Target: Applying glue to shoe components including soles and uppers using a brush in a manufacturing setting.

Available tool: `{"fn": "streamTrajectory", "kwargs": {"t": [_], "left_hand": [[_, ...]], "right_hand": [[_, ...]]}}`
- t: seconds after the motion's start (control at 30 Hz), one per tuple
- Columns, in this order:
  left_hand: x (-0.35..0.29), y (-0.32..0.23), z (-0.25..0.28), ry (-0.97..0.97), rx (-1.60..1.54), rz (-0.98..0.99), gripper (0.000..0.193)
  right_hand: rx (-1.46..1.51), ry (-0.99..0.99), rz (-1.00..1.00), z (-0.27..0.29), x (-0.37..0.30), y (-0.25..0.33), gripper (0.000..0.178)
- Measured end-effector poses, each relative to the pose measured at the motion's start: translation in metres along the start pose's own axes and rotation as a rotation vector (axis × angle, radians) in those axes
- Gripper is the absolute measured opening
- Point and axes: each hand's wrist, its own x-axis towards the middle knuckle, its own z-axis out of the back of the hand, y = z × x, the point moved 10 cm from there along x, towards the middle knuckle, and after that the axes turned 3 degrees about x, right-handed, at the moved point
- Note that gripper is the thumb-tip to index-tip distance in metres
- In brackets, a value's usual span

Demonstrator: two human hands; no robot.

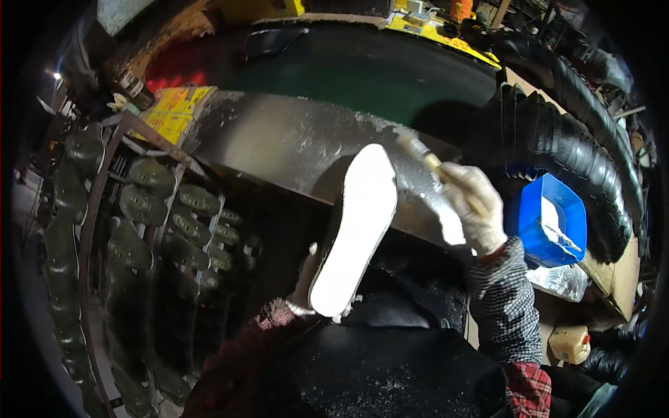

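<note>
A white shoe sole (354, 230) stands tilted in front of me, toe end up and away, with a thin dark edge along its left side. My left hand (304, 280) grips it from behind near the heel; most of the fingers are hidden by it. To the right, my right hand (481, 205) in a pale, stained glove is closed around a paintbrush (432, 160). The bristles point up and left, apart from the sole, over the workbench (279, 136). A blue plastic container (527, 216) with white paste inside stands just right of that hand.
White smears mark the bench edge. Racks at the left hold several dark green molded shoe-shaped pieces (152, 175). Rows of glossy black boots (557, 139) lie at the right. A yellow sheet (174, 111) covers the bench's left end. A cream jug (569, 344) sits low at the right.
</note>
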Motion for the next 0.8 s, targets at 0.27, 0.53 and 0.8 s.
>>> {"fn": "streamTrajectory", "kwargs": {"t": [0.27,0.53,0.8], "left_hand": [[-0.006,-0.005,-0.011,-0.054,-0.024,-0.124,0.09],[0.002,-0.124,-0.076,-0.464,0.379,-0.366,0.065],[0.06,-0.248,-0.162,-0.182,0.742,-1.036,0.043]], "right_hand": [[-0.347,0.471,0.336,-0.053,-0.045,0.094,0.03],[-0.287,0.375,0.334,-0.034,-0.038,0.1,0.036],[0.2,-0.464,-0.044,0.147,-0.133,0.051,0.025]]}}
